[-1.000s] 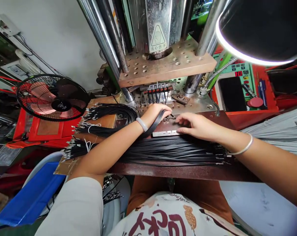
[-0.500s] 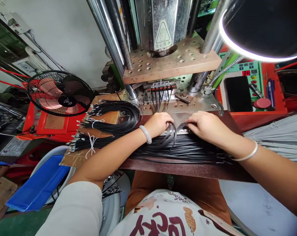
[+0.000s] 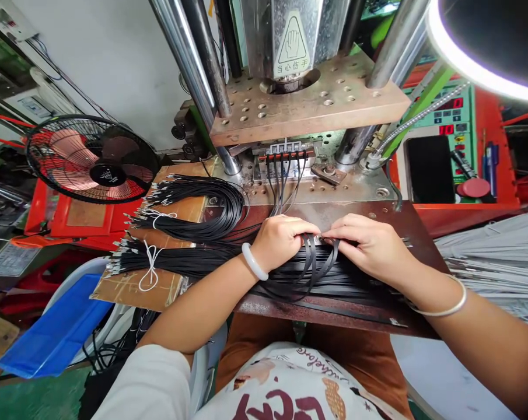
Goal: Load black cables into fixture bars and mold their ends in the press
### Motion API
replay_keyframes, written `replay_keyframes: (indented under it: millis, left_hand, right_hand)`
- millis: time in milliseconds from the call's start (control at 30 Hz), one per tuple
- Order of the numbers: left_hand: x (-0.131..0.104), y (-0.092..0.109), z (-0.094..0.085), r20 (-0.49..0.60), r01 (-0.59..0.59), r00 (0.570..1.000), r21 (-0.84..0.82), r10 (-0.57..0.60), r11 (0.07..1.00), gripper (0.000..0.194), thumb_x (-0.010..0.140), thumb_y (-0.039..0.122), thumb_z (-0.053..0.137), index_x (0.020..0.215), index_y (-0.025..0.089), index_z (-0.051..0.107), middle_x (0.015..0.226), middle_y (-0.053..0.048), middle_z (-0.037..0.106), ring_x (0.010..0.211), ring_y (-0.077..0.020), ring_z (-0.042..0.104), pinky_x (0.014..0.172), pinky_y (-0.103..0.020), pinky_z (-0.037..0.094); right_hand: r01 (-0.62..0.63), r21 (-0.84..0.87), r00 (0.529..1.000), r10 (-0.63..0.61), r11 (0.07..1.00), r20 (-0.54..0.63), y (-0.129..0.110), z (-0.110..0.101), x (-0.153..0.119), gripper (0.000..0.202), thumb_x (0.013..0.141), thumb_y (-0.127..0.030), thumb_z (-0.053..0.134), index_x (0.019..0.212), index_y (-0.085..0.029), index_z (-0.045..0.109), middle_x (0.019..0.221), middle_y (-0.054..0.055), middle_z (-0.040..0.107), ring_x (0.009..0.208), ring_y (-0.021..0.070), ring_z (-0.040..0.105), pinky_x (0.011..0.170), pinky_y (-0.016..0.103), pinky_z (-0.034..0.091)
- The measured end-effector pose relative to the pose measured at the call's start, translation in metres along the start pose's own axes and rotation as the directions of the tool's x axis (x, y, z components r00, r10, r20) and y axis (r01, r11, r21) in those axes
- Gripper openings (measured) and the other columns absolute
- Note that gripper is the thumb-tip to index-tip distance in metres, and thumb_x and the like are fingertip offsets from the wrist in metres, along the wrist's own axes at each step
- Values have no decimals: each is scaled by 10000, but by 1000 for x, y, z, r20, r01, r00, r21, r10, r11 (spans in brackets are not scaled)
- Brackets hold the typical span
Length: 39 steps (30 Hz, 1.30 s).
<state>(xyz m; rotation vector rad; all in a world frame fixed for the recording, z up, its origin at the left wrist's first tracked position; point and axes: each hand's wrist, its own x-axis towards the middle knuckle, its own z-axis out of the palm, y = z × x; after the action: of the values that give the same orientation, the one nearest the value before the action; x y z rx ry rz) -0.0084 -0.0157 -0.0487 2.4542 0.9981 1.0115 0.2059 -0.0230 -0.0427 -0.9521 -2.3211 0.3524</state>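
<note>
Both hands meet over a metal strip at the front of the press. My left hand [image 3: 283, 240], with a pale bangle at its wrist, is closed on looped black cables [image 3: 310, 262]. My right hand [image 3: 366, 239] pinches the end of a black cable close to the left fingertips; its small tip is partly covered by the fingers. Beneath the hands many flat black cables lie across the brown table [image 3: 290, 308]. Behind them, several black cables run into a grey mold fixture [image 3: 285, 160] under the raised press plate [image 3: 310, 114].
Tied black cable bundles [image 3: 220, 204] lie on cardboard [image 3: 163, 294] at left. A fan [image 3: 108, 175] stands beyond. A ring lamp [image 3: 474, 81] hangs upper right, above a control panel [image 3: 454, 125] and a phone [image 3: 430, 169]. Grey cables [image 3: 500, 262] lie at right.
My right hand has come in toward the left hand, and their fingertips now nearly meet. The cable loops hang wider below them. The view has shifted slightly.
</note>
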Motion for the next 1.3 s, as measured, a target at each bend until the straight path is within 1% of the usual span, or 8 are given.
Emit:
replay_keyframes:
  millis: [167, 333, 433, 600, 800, 1033, 1133, 1300]
  left_hand:
    - [-1, 4, -5, 84, -126, 989, 102, 118, 987, 271, 872, 73, 495, 918, 191, 734, 887, -16, 764, 806, -145, 695, 811, -280, 512]
    - [-4, 13, -2, 151, -276, 957, 198, 249, 940, 281, 954, 138, 422, 950, 163, 702, 915, -41, 753, 816, -157, 685, 800, -303, 498]
    - [-6, 17, -5, 148, -206, 973, 206, 178, 957, 281, 952, 118, 412, 1023, 136, 684, 1009, -72, 723, 875, -161, 678, 797, -279, 512]
    - [-8, 17, -16, 176, -52, 984, 319, -5, 946, 271, 924, 80, 428, 950, 139, 691, 961, -88, 678, 847, -176, 655, 743, -273, 521]
    - [-6, 8, -18, 33, 81, 996, -39, -80, 996, 217, 844, 26, 519, 876, 164, 684, 827, -18, 713, 767, -120, 656, 742, -220, 504]
    - [-8, 8, -14, 88, 1, 996, 230, -22, 973, 221, 817, 51, 474, 850, 172, 657, 807, -30, 713, 803, -178, 640, 865, -341, 470]
    - [-8, 12, -15, 122, -118, 989, 314, 83, 942, 244, 846, 60, 420, 824, 152, 645, 749, -54, 691, 766, -181, 631, 895, -372, 460]
    - [-10, 14, -14, 198, -218, 967, 326, 159, 920, 261, 868, 66, 400, 813, 154, 641, 751, -63, 684, 768, -177, 634, 866, -358, 493]
  right_hand:
    - [65, -76, 998, -64, 995, 16, -4, 4, -5, 273, 871, -134, 451, 881, -184, 719, 823, 88, 662, 745, 199, 601, 677, 331, 503]
    - [-88, -106, 987, 72, 991, -142, -7, -4, -11, 247, 874, -142, 463, 965, -208, 683, 957, 90, 656, 868, 206, 638, 760, 327, 518]
    - [-146, -8, 971, 142, 989, -194, -8, -11, -11, 160, 859, -154, 503, 871, -213, 651, 866, 43, 693, 810, 194, 660, 765, 324, 523]
    - [-186, 42, 979, 189, 982, -74, -6, -11, -11, 170, 834, -165, 494, 806, -230, 649, 805, 13, 721, 738, 187, 678, 705, 320, 538]
    - [-101, -36, 995, 100, 994, -31, -5, -8, -13, 211, 852, -168, 458, 843, -227, 660, 824, 35, 720, 759, 191, 675, 721, 328, 536]
    - [-65, -9, 998, 65, 998, -18, -6, -10, -12, 167, 817, -134, 462, 847, -214, 606, 794, 38, 675, 709, 181, 638, 662, 301, 504]
    - [-174, 29, 975, 176, 984, -136, -4, -11, -12, 124, 783, -137, 504, 839, -218, 580, 777, 31, 651, 684, 186, 615, 620, 305, 481]
    - [-327, 140, 856, 355, 935, -376, 2, -20, -12, 79, 794, -176, 557, 843, -216, 605, 772, 27, 643, 669, 176, 590, 633, 303, 477]
